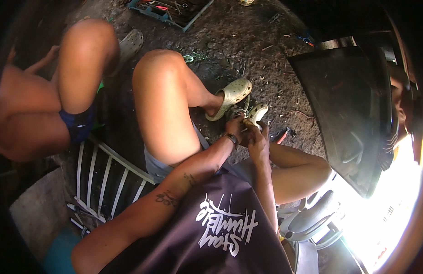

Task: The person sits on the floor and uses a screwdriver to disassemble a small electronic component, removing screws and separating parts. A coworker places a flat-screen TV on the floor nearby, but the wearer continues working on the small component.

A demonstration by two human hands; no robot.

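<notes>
Between pale cream-green perforated clogs (pixel 239 90), the left hand (pixel 234 125) and right hand (pixel 258 141) huddled close!
Fingers curled inward at a small greyish, metal-looking part (pixel 236 110) beside the clogs, probably to steady it; which hand truly gripped it, I couldn't tell.

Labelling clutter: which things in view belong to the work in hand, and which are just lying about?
In the work, apparently:
- left hand and right hand, close together; anything held is too small to make out
- greyish part by the left hand, contact unclear

Lying about:
- blue tool tray
- red object
- white barred frame
</notes>
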